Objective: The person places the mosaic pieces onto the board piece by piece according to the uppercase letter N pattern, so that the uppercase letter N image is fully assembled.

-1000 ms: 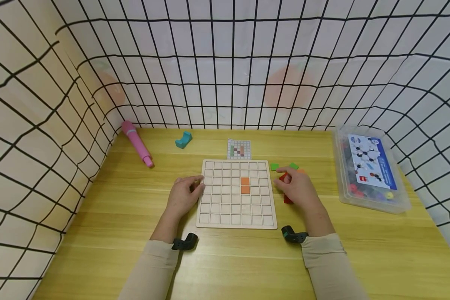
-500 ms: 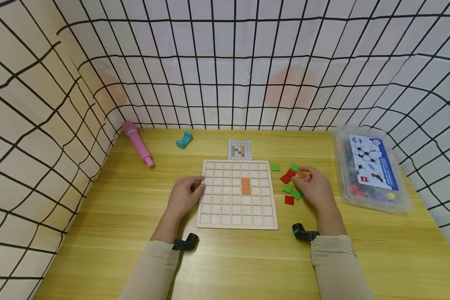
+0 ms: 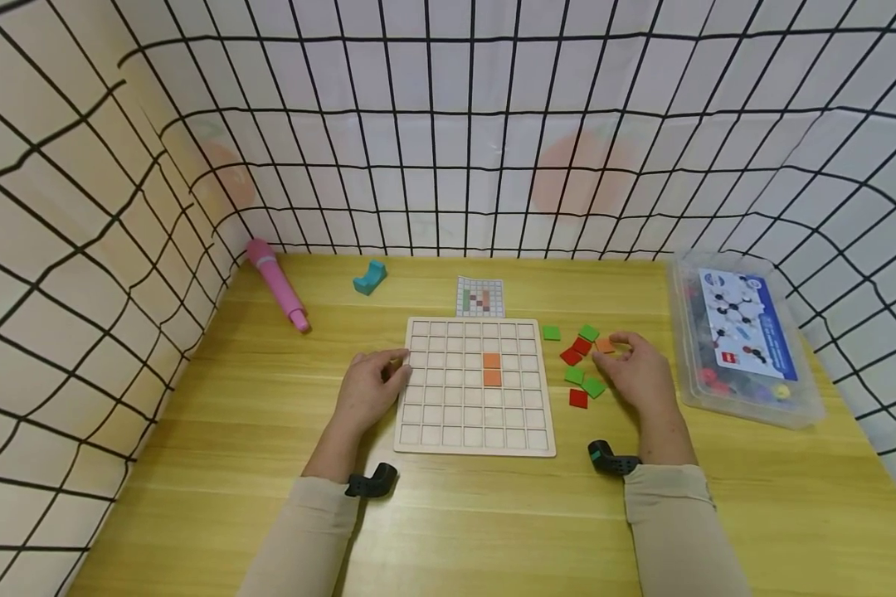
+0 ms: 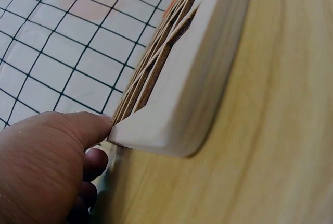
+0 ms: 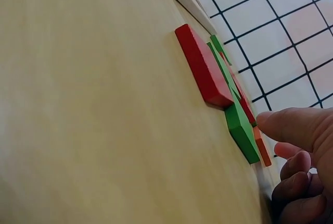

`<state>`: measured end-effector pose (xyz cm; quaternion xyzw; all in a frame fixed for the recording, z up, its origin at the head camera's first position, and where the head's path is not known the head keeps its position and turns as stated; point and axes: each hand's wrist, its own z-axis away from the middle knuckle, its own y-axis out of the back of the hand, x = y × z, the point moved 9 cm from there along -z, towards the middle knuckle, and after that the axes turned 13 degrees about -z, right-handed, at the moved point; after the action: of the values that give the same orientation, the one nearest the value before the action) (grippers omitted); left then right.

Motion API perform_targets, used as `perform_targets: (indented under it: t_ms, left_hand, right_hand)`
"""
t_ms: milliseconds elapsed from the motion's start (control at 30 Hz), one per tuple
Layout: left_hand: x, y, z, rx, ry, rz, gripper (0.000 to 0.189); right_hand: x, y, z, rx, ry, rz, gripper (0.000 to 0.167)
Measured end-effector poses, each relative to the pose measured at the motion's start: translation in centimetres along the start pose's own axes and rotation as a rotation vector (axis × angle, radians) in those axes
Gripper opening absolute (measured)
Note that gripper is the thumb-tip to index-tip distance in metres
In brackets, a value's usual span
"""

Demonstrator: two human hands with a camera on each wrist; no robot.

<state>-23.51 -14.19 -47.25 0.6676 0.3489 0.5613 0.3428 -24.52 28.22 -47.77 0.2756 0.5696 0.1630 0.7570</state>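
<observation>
A pale wooden grid board lies on the table with two orange tiles set in neighbouring cells, one above the other. My left hand rests at the board's left edge; in the left wrist view the thumb touches its corner. Right of the board, my right hand hovers by a loose orange tile, thumb and index finger on either side of it and apart. Red tiles and green tiles lie scattered just left of that hand.
A small card printed with a coloured grid lies behind the board. At the right stands a clear plastic box. A pink microphone-shaped object and a teal curved block lie at the back left. Black netting encloses the table.
My right hand has moved rightward from over the loose tiles to beside the orange one, uncovering red and green tiles. The left hand stays at the board's edge.
</observation>
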Motion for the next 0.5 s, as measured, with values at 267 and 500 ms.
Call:
perform_targets:
  t_ms: [267,500]
  left_hand:
    - [0.16,0.10,0.00,-0.005,0.001,-0.007,0.032]
    - [0.30,0.22,0.02,-0.008,-0.005,0.001,0.032]
  right_hand:
    - [0.05,0.23,-0.14,0.001,-0.006,0.004,0.060]
    - [0.15,0.23,-0.33,0.001,-0.004,0.015,0.060]
